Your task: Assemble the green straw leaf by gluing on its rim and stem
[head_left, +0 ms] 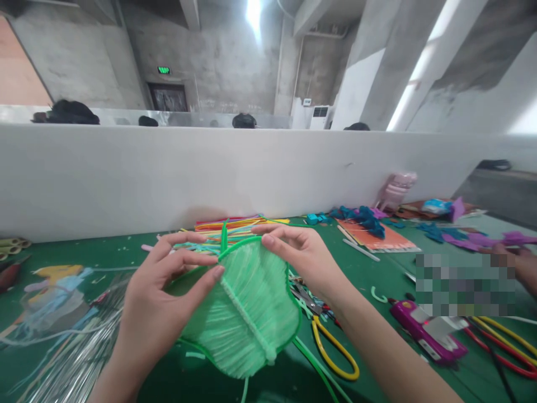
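Note:
Both hands hold up a light green leaf made of pipe cleaners (255, 302), with a darker green edging and a pale ridge down its middle. My left hand (168, 280) pinches the leaf's upper left edge between thumb and fingers, close to a short green stem end that sticks up. On the top right edge, my right hand (293, 246) pinches the green rim with thumb and forefinger. Green strands trail below the leaf. Yellow-handled scissors (331, 347) lie on the table, just right of the leaf and partly under my right forearm.
Colourful pipe cleaners (226, 225) lie along the white partition (260, 173). At left are a yellow glue gun (59, 274) and silvery wires (84, 347). A purple power strip (428, 333) sits at right. Another person's hand (524, 263) reaches in at the right edge, near purple pieces.

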A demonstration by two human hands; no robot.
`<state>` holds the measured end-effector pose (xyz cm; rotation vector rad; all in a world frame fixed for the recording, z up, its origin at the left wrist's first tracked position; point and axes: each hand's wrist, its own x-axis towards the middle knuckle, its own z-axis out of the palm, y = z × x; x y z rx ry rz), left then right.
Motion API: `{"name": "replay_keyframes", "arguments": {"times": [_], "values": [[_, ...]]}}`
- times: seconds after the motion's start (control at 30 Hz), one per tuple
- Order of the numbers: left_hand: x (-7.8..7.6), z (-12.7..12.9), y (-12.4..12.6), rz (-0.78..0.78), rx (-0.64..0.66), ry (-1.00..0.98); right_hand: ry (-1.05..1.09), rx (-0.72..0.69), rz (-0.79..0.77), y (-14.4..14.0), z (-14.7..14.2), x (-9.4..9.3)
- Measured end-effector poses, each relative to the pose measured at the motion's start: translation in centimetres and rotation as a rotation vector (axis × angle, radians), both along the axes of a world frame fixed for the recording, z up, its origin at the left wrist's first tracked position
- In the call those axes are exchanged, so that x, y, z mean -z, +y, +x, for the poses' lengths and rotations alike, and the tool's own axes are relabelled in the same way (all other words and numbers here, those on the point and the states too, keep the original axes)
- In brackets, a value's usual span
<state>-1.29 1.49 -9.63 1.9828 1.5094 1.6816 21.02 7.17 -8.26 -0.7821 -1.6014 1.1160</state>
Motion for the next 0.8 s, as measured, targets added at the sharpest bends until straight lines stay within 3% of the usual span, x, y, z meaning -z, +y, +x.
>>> {"name": "replay_keyframes", "arguments": {"times": [0.5,0.67,0.8], "values": [[-0.3,0.0,-0.7,0.05,0.001,0.043,-0.103,-0.014,0.085,-0.4,-0.6,-1.7],[-0.3,-0.1,-0.7,0.066,-0.004,0.052,-0.058,-0.108,0.061,-0.6,-0.6,-2.0],[-0.4,-0.1,-0.8,0.09,0.004,0.083,-0.18,-0.094,0.114,-1.1,-1.1,-2.7]]}}
